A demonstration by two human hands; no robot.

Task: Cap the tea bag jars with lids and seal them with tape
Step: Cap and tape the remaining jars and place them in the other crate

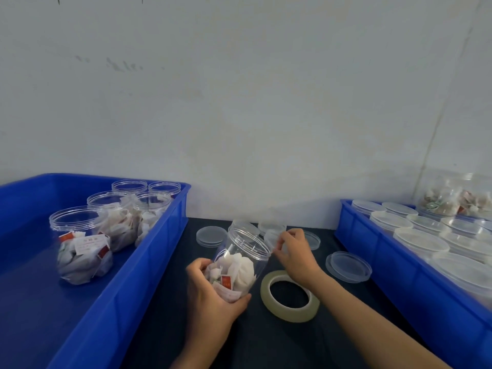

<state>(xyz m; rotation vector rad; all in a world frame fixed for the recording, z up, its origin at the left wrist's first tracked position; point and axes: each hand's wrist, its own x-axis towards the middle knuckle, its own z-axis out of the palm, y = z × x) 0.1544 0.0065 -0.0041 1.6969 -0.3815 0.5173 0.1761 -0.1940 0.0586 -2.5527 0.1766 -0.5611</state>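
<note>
There are 2 blue crates (149, 262), 5 open jars (80, 243) in the left one, 1 jar (239, 262) held by 2 hands (213, 294), 1 tape roll (290, 295), and at least 3 loose lids (348, 266) on the table.

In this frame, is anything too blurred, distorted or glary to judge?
Head view: wide-angle bending curves the left blue bin; overall soft focus; the right hand is slightly smeared at the held jar rim, so any lid there is unclear; flat lighting, faint glare on the tape roll.
</note>
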